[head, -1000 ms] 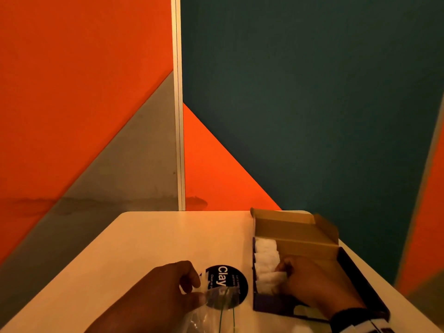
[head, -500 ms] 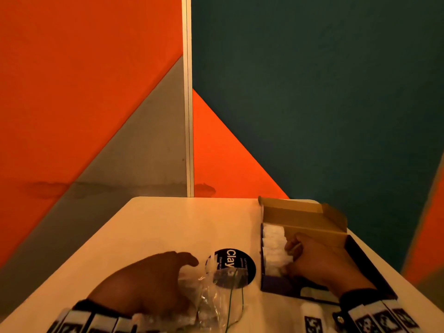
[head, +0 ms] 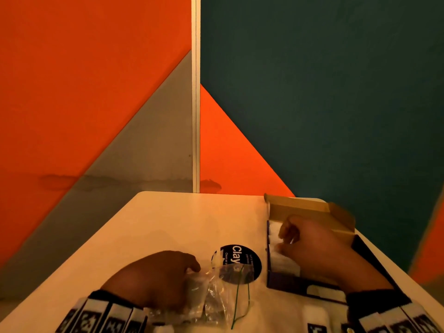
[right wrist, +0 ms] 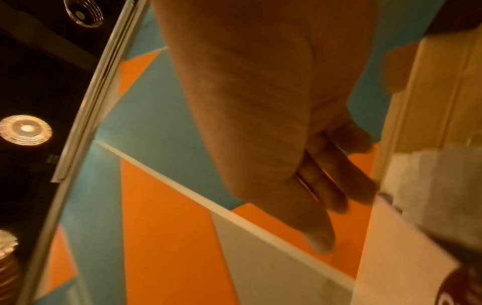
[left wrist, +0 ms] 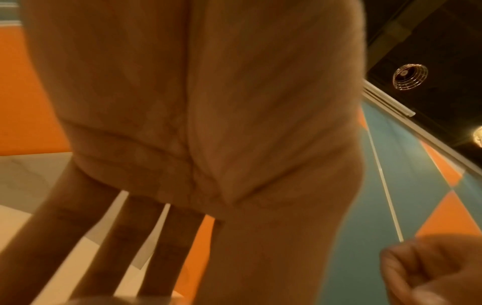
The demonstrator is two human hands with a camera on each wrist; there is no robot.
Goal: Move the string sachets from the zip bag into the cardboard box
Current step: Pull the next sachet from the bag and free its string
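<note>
one clear plastic zip bag [head: 216, 292], one open brown cardboard box [head: 310, 212], one round black sticker [head: 236, 263], two hands; the white sachets [head: 283, 260] blur together, uncountable.

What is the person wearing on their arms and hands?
Both hands are bare, with no gloves. The left hand and the right hand each have a dark cuff at the wrist. Below each cuff sits a band of white blocks printed with black square patterns, like little codes.
</note>
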